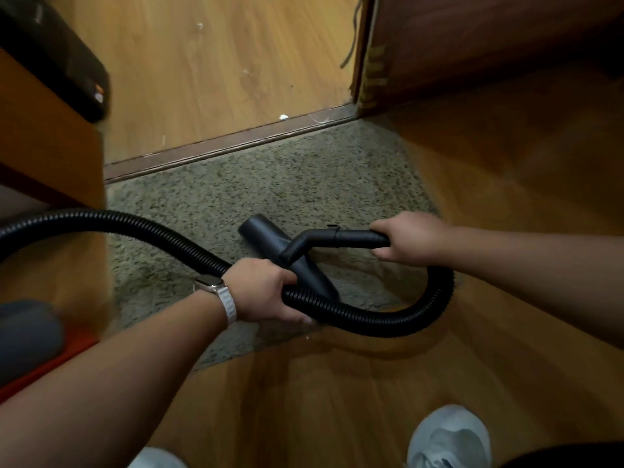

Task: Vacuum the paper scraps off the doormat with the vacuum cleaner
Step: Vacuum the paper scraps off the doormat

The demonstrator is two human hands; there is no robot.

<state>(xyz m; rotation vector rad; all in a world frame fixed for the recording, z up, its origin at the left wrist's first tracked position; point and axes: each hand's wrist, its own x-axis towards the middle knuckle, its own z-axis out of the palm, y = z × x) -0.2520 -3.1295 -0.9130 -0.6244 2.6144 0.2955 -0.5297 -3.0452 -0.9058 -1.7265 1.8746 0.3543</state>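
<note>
A speckled grey-green doormat (270, 187) lies on the wooden floor against a brown threshold strip. The black vacuum nozzle (266, 236) rests flat on the mat near its middle. My right hand (410, 236) grips the rigid black handle tube (341, 238) joined to the nozzle. My left hand (266, 288), with a white watch on the wrist, grips the ribbed black hose (388, 319), which loops round to the right and also runs off to the left. A white paper scrap (283, 117) lies beyond the threshold. I see no scraps on the mat itself.
A wooden cabinet (44, 136) with a black object on top stands at the left. A brown door (472, 45) stands at the top right. A grey and red thing (30, 336) sits at the lower left. My white shoes (449, 437) stand on the wood floor below.
</note>
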